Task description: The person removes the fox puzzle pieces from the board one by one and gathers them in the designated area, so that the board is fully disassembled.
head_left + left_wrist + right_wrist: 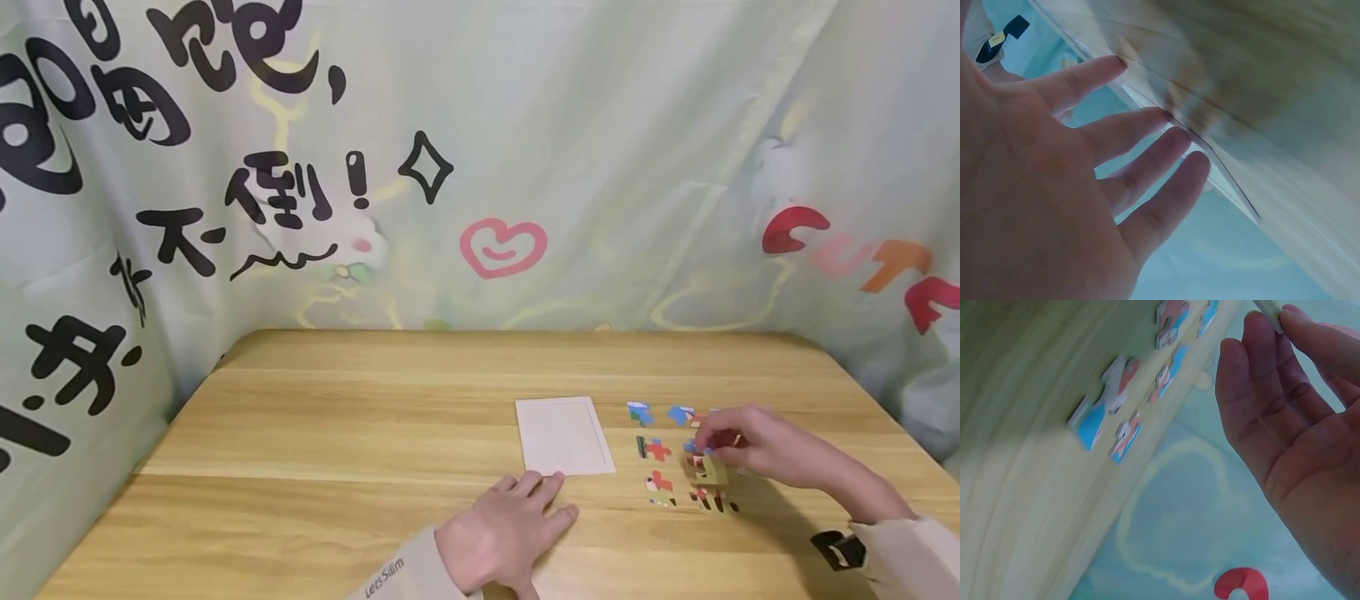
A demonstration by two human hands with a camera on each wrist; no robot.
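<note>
My right hand (776,450) is over the puzzle pieces on the right, with a small jigsaw piece (711,472) pinched between thumb and fingers. In the right wrist view, the edge of that pinched piece (1269,315) shows between the thumb and fingertips. The palm-down left hand (504,532) has its fingers spread, the fingertips right at the near edge of a white square puzzle board (566,437). Seen from the left wrist, those fingers reach to the thin rim of the board (1235,187).
Several loose jigsaw pieces lie in rows right of the board, among them a blue-green one (641,413), a red one (657,449) and a red-white one (660,485). A printed curtain (615,167) hangs behind the wooden table (315,433).
</note>
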